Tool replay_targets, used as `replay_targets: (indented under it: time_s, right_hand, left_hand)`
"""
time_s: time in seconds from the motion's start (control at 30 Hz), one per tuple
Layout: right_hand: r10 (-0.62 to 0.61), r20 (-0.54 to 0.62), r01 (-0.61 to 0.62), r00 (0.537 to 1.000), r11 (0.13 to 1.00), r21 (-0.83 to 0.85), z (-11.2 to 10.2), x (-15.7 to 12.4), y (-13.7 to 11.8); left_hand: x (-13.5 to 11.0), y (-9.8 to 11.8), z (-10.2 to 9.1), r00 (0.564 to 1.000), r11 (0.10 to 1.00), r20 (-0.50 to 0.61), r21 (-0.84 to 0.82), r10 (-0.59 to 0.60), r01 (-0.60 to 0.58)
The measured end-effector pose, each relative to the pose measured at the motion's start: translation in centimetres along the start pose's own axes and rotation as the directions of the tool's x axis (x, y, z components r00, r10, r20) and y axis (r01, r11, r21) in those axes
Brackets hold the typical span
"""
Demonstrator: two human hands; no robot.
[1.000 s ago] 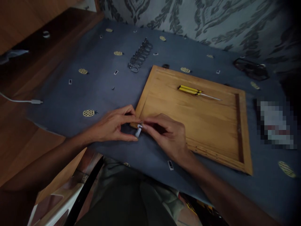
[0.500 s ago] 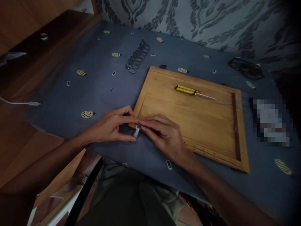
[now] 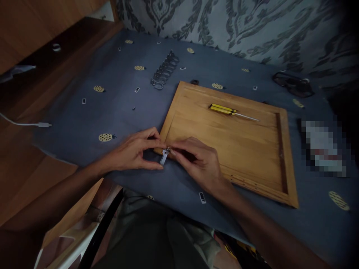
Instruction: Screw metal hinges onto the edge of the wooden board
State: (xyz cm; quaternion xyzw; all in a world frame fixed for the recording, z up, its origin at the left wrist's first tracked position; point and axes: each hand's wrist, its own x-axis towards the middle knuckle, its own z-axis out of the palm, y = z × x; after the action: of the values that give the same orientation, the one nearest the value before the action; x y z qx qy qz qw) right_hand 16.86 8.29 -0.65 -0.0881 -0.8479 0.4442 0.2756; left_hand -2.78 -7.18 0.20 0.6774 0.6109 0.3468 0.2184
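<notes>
Small metal piece (image 3: 163, 157), one of it, and it is held by two hands at the near left corner of one wooden panel (image 3: 218, 138), over the cloth (image 3: 70, 112)! By the left hand (image 3: 134, 149) it is spanned, thumb at the lower end, forefinger at the upper, with a wide gap left between the two. By the right hand (image 3: 200, 158) the upper end is pinched, thumb and forefinger nearly closed; whether a second tiny part is gripped there cannot be told. Nor can contact with the panel be made out.

On the panel, one screwdriver (image 3: 234, 112) is laid, yellow and black at the handle, shaft pointed right. Beyond the far left corner, one row of dark loops (image 3: 165, 70) is seen, overlapped too closely to be counted. One tiny dark bit (image 3: 134, 108) is left on the cloth. Far right, one black object (image 3: 293, 84); far left, one white cable (image 3: 26, 123).
</notes>
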Motion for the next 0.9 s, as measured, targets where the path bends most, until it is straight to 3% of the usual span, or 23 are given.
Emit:
replay_targets:
  time_s: [0.13,0.27,0.4,0.57,0.9]
  right_hand:
    - [0.057,-0.025,-0.058,0.998,0.998,-0.018,-0.3,1.0,0.4]
    - [0.024,0.097,-0.015,0.995,0.995,-0.097,0.0,4.9,1.6]
    - [-0.006,0.261,0.063,0.965,0.975,-0.212,2.2,10.5,3.4]
    - [0.039,0.359,0.091,0.933,0.936,-0.34,5.8,15.4,4.4]
    - [0.055,0.447,0.137,0.893,0.912,-0.386,8.1,17.3,3.3]
  left_hand:
    - [0.0,0.0,0.1,1.0,1.0,0.007,0.01,0.001,-0.001]
    - [0.1,0.0,0.2,1.0,1.0,0.014,0.008,0.003,-0.003]
    - [0.2,0.0,0.4,0.999,0.999,-0.013,0.023,0.044,-0.043]
    - [0.3,0.1,0.5,0.999,0.998,-0.022,0.046,0.046,-0.045]
    - [0.4,0.1,0.6,0.998,0.997,-0.039,0.057,0.056,-0.053]
